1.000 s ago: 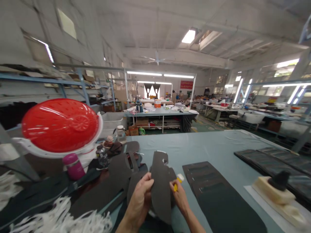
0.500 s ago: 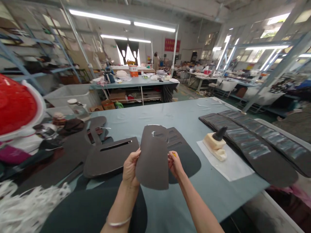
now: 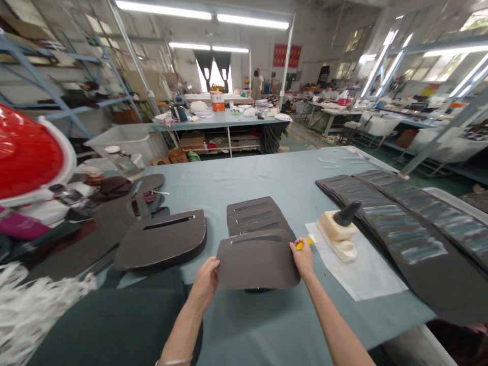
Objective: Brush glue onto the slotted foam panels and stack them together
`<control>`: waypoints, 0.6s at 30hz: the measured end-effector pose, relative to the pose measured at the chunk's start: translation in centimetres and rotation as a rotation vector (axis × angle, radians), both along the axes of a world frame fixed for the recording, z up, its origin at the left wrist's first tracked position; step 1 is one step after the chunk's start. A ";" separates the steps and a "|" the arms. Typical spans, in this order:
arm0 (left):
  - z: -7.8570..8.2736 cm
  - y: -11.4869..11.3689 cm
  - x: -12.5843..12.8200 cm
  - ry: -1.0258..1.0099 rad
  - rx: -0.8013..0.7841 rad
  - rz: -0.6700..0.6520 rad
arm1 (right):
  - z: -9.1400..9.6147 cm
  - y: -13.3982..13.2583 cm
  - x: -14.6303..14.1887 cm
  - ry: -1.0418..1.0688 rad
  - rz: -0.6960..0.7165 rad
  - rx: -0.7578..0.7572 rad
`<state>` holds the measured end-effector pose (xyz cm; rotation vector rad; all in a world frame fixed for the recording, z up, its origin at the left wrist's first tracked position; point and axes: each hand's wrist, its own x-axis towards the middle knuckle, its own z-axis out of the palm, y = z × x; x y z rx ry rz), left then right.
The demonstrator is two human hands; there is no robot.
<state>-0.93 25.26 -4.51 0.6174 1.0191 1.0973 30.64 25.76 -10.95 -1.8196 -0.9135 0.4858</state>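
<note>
Our left hand (image 3: 206, 282) grips the edge of a dark foam panel (image 3: 257, 260), which lies on a slotted stack (image 3: 253, 216) mid-frame. Our right hand (image 3: 303, 259) pinches a yellow tube (image 3: 300, 246). Careful: a loose grip could let the panel slide askew.

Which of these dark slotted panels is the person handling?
The front panel, with the left hand and right hand at its edges; the stacked panels behind it and the lone panel to its left lie untouched.
</note>
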 end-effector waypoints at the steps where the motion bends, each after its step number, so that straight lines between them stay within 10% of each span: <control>1: -1.4 -0.1 0.2 0.107 -0.015 -0.041 | -0.4 0.1 1.3 -0.091 0.003 -0.046; 8: -7.4 0.0 3.2 0.556 -0.064 -0.137 | -2.7 1.9 5.2 -0.404 -0.002 -0.280; 18: -9.8 1.2 3.7 0.823 0.087 -0.033 | -3.9 4.8 5.2 -0.542 0.082 -0.421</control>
